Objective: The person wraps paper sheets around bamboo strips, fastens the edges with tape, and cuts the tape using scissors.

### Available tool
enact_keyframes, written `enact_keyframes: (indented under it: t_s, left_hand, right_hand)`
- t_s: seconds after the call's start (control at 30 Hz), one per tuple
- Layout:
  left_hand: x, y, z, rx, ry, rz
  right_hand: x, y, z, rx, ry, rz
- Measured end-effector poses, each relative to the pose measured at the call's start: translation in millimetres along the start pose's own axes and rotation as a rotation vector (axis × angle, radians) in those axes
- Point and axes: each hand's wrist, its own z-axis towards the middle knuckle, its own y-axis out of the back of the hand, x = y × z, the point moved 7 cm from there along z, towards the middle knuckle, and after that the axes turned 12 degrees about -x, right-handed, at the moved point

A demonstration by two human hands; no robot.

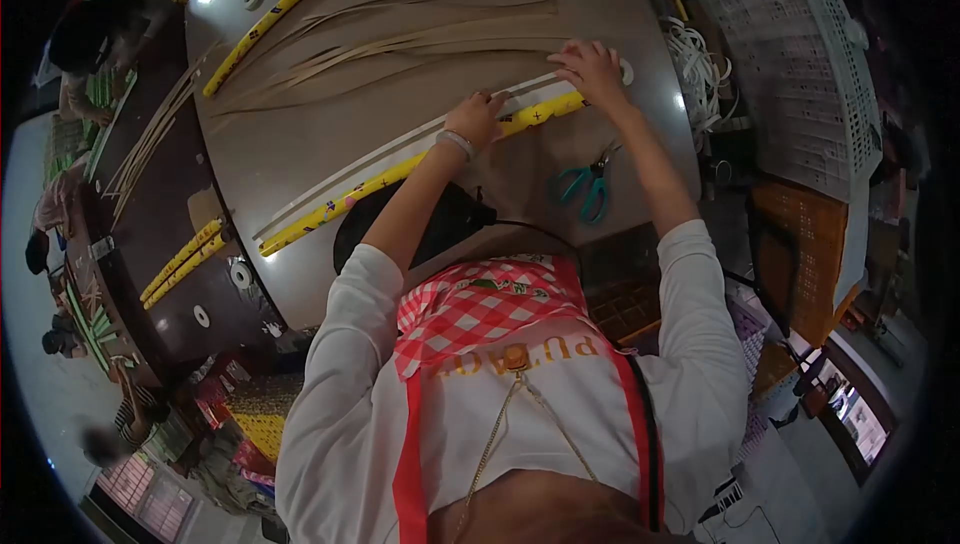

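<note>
A long yellow patterned strip (390, 177) lies slantwise across the table, with a white strip (375, 152) along its far side. My left hand (474, 121) rests on these strips near their middle, fingers bent and pressed down; what they grip is hidden. My right hand (590, 72) is at the right end of the strips, its fingers spread, beside a white tape roll (626, 72). Teal-handled scissors (587, 187) lie on the table below my right hand. Thin tan strips (400, 47) lie beyond both hands.
Another yellow strip (270, 24) lies at the far left of the table (540, 159). White cord (697, 69) is bundled at the right edge, near a white crate (790, 64). A dark bag-like object (385, 227) is at the near edge. Other people (100, 34) are at the left.
</note>
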Motion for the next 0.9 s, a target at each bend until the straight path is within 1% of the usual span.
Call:
enact_keyframes:
  t_s: [0.03, 0.1, 0.13, 0.2, 0.3, 0.43, 0.5, 0.53, 0.6, 0.63, 0.7, 0.8, 0.9]
  left_hand:
    - [0.2, 0.1, -0.5, 0.0, 0.004, 0.0]
    - [0.2, -0.1, -0.7, 0.007, 0.007, -0.008]
    - [0.1, -0.2, -1.0, 0.006, 0.012, -0.009]
    - [-0.3, 1.0, -2.0, -0.021, 0.01, 0.006]
    - [-1.7, 1.7, -2.6, -0.026, -0.002, -0.013]
    - [-2.6, 3.5, -3.1, -0.019, 0.01, 0.012]
    - [-2.1, 4.5, -2.8, -0.033, 0.008, 0.012]
    - [-2.1, 4.9, -3.0, -0.033, 0.01, 0.011]
    - [-3.0, 5.8, -3.2, -0.039, -0.004, 0.025]
    - [-2.6, 5.4, -3.0, -0.04, -0.002, 0.025]
    - [-3.2, 5.8, -2.9, -0.04, 0.001, 0.005]
    - [-3.9, 6.6, -2.1, 0.0, 0.021, 0.019]
    - [-2.1, 3.9, -1.2, 0.017, 0.038, 0.025]
  right_hand:
    - [-0.3, -3.8, 0.7, 0.002, 0.003, 0.003]
    - [9.1, -12.6, 0.9, 0.058, 0.127, 0.066]
    - [10.4, -14.8, 1.4, 0.06, 0.13, 0.068]
    - [17.5, -24.2, 0.9, 0.16, 0.158, 0.092]
    - [27.6, -28.4, 2.7, 0.206, 0.179, 0.122]
    - [32.9, -31.1, 4.3, 0.169, 0.23, 0.167]
    - [34.3, -31.7, 1.8, 0.21, 0.289, 0.073]
    - [34.0, -32.4, 0.9, 0.212, 0.291, 0.074]
    - [35.4, -34.0, -1.7, 0.203, 0.351, -0.025]
    - [34.6, -33.4, -1.9, 0.204, 0.352, -0.024]
    - [38.5, -28.6, -4.8, 0.166, 0.466, -0.052]
    - [32.7, -24.4, -5.7, 0.199, 0.526, -0.054]
    - [23.5, -21.2, -7.5, 0.236, 0.526, -0.056]
